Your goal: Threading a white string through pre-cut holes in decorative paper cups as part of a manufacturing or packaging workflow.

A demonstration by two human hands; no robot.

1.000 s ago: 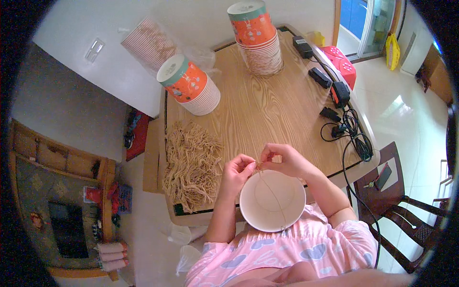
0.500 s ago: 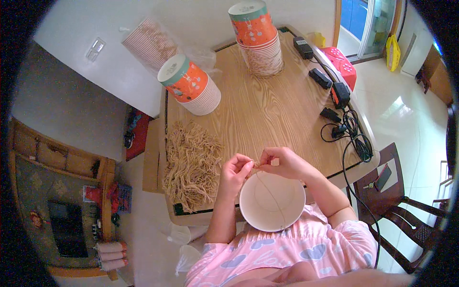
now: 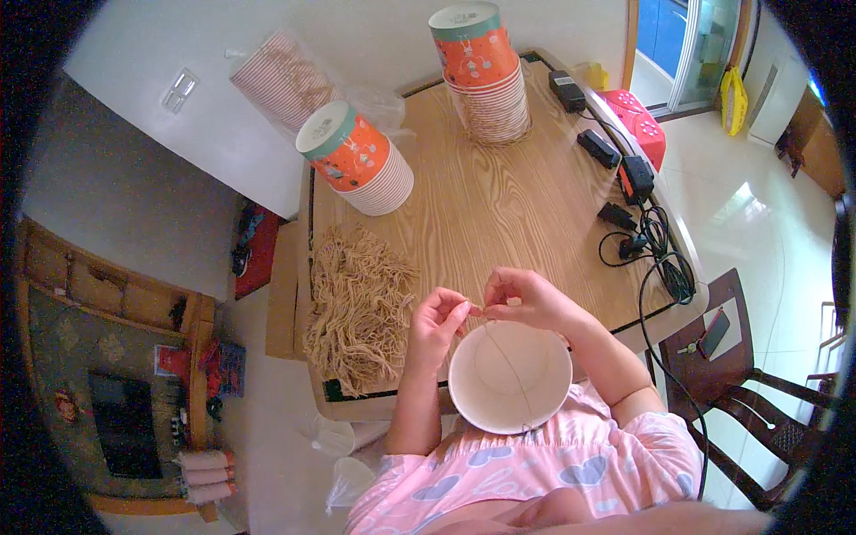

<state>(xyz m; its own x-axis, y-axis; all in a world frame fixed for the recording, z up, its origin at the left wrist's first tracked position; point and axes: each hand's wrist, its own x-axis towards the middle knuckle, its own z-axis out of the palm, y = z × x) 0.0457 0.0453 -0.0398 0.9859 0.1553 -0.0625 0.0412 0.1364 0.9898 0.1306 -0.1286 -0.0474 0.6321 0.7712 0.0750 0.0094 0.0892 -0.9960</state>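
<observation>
Left hand (image 3: 437, 323): centre of the frame; I see thumb and forefinger pinched together on the thin cord, at the far rim of the tub.
Right hand (image 3: 528, 301): just right of it, fingers curled in and tips pinching the same cord; which hand has the very end I cannot tell.
Cord (image 3: 514, 364): runs from my view's centre, below the fingertips, across the tub's mouth to its near rim.
Tub (image 3: 470, 385): white inside, mouth facing my camera, lower centre of the frame, between the forearms and against the pink patterned clothing (image 3: 499, 477).
Twine heap (image 3: 357, 312): tan, loose strands on the left side of the wood-grain table (image 3: 499, 205), near the left hand.
Tub stacks: I make out one orange-and-green stack (image 3: 355, 160) at upper left of centre and a taller stack (image 3: 481, 76) at the top.
Cables (image 3: 667, 254): black, coiled along the table's right edge, beside dark adapters (image 3: 635, 178).
Chair (image 3: 727, 312): dark, lower right.
</observation>
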